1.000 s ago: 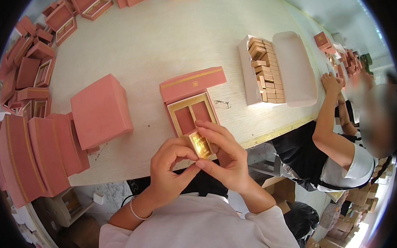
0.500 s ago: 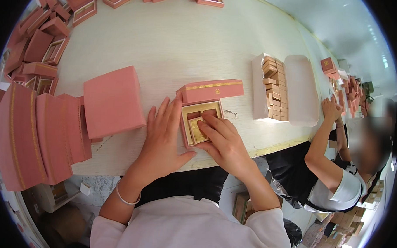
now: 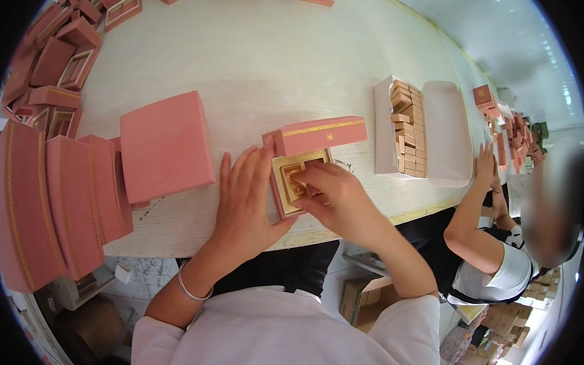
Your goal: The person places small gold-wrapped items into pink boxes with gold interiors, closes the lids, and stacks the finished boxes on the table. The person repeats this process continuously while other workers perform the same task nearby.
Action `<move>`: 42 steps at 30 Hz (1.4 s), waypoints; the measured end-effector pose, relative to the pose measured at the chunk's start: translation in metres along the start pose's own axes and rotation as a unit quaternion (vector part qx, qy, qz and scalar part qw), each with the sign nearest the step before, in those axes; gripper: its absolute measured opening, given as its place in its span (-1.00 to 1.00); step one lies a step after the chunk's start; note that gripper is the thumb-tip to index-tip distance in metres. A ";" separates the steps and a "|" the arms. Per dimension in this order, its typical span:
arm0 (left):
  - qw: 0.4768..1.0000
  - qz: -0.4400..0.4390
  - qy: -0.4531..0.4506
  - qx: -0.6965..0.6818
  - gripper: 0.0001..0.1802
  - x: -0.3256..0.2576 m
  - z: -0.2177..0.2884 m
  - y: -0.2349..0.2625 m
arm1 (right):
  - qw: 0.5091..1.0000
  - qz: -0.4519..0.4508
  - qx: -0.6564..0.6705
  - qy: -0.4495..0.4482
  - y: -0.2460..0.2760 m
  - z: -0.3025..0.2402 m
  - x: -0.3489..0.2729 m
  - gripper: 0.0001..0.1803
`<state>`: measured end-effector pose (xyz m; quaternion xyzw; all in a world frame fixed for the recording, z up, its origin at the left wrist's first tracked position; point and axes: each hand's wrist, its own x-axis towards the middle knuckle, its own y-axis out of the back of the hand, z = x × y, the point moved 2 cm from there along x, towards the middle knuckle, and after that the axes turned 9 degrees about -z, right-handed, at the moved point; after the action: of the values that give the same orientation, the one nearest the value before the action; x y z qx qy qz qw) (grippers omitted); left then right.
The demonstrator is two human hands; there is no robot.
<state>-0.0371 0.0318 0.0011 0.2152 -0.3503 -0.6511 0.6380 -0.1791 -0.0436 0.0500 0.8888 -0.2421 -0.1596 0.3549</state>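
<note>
In front of me a small pink box (image 3: 281, 196) with a gold inner tray lies with its hinged lid (image 3: 322, 135) raised at the back. A gold embossed piece (image 3: 293, 180) shows in the tray's left compartment. My left hand (image 3: 243, 197) lies along the box's left side, fingers stretched out, the index fingertip by the lid's corner and the thumb near the front corner. My right hand (image 3: 336, 200) reaches over the tray with thumb and fingertips bent in at the gold piece. Whether they pinch anything is hidden, and the hand covers the tray's right part.
A closed pink box (image 3: 168, 146) stands left, beside stacked pink boxes (image 3: 27, 202). Open pink boxes (image 3: 74, 65) crowd the far left. A white carton (image 3: 386, 131) holds many small tan boxes (image 3: 409, 129). A co-worker's hands (image 3: 487, 167) are at the right end.
My right hand's fingers have drawn in from lying over the gold piece to a bent, closed grasp. The box has turned slightly, and my left thumb is nearer its front corner.
</note>
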 end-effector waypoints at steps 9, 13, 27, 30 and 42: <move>1.000 0.004 0.004 -0.012 0.24 -0.001 0.001 0.002 | 0.995 -0.086 -0.029 -0.043 0.001 -0.002 0.018 -0.72; 1.000 -0.009 0.022 -0.013 0.23 0.003 0.005 -0.001 | 0.990 -0.127 -0.048 -0.032 0.006 0.002 0.022 -0.79; 1.000 -0.012 0.010 0.011 0.18 0.003 0.004 -0.002 | 0.943 0.116 -0.228 -0.214 0.135 0.098 -0.013 -0.85; 1.000 -0.018 0.010 0.004 0.18 0.002 0.004 -0.002 | 0.917 0.148 -0.305 -0.210 0.123 0.109 -0.006 -0.84; 0.976 0.089 -0.116 -0.164 -0.15 -0.017 0.017 0.018 | 0.834 0.164 0.527 0.023 0.026 -0.002 -0.071 -0.75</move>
<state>-0.0354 0.0531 0.0229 -0.0016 -0.3281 -0.6606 0.6752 -0.2456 -0.0203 0.0782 0.8920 -0.4232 0.0736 -0.1409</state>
